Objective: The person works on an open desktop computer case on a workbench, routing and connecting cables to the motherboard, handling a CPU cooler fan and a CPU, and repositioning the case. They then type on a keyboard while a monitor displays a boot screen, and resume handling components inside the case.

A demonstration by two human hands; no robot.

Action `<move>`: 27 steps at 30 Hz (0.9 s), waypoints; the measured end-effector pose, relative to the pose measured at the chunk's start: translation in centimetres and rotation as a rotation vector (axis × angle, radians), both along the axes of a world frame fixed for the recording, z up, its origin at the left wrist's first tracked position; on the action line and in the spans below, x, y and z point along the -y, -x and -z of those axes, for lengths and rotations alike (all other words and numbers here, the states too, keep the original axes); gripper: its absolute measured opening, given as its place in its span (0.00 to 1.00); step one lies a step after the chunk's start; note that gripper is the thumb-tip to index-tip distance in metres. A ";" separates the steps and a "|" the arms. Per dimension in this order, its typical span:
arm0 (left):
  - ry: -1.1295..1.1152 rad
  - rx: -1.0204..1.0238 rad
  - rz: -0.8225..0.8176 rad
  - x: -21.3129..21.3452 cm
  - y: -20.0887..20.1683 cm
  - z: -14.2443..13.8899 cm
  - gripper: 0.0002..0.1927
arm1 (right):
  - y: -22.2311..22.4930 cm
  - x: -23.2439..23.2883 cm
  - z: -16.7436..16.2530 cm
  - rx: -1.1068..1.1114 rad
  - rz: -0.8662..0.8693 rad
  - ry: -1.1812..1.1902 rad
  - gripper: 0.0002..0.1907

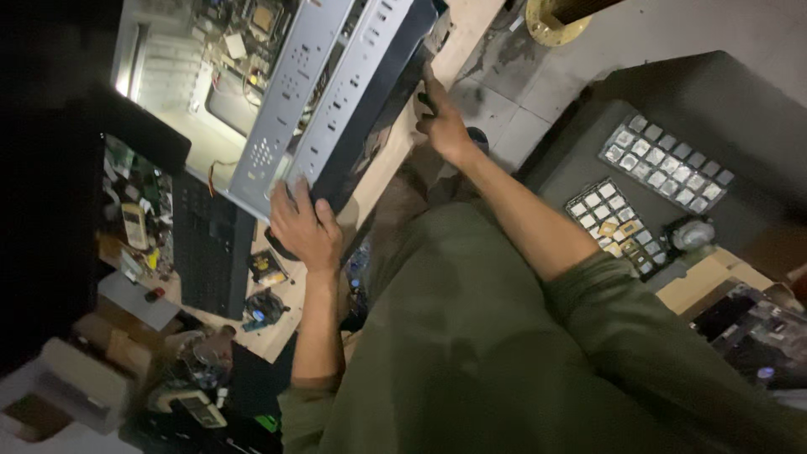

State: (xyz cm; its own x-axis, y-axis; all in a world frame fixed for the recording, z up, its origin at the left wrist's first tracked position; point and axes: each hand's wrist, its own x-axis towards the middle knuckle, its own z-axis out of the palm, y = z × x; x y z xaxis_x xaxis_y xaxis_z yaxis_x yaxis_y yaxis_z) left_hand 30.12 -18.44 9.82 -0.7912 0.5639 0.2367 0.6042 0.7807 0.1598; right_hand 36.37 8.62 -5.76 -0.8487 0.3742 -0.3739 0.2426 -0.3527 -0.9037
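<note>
Grey sheet-metal computer case [336,92] fills the 11-to-12 o'clock area, lying open on a pale wooden bench [374,181], its perforated drive cage tilted across the middle and the black front edge facing the person. Inside it at 11 o'clock, a lit motherboard [244,34] with a square socket and white slots. Olive-green shirt covers the 5-to-6 o'clock half, sleeves pushed up on both forearms. Dark grey case or table [714,101] at 2-to-3 o'clock carries two trays: long tray of square chips [664,162] at 2 o'clock, smaller tray of chips [618,223] at 3 o'clock, several gold-coloured ones at its lower end; the trays sit near each other but apart. Black keyboard [206,248] at 9 o'clock, just beside the case's lower corner. Cardboard box [706,282] at 4 o'clock. Left hand [304,225] near centre, fingers curled over the case's lower front corner, gripping it. Right hand [441,118] at 12-to-1 o'clock, fingers spread flat against the black front edge further up; pressing on it, can't tell if they wrap around. Small cooling fan [262,309] at 8 o'clock on the bench, well apart from both hands. Brass-coloured round flange [546,29] on the floor at 1 o'clock.
</note>
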 end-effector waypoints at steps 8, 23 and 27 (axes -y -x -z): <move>0.017 0.033 0.011 0.1 0.4 -0.3 0.32 | -0.8 3.0 -1.0 0.068 -0.336 -0.074 0.55; -0.035 0.076 -0.019 -0.1 1.5 -0.1 0.31 | -0.2 8.1 -2.1 -0.056 -0.267 -0.365 0.51; -0.021 0.059 -0.035 -0.4 1.9 -0.5 0.32 | 1.2 6.5 -4.1 0.179 -0.239 -0.117 0.43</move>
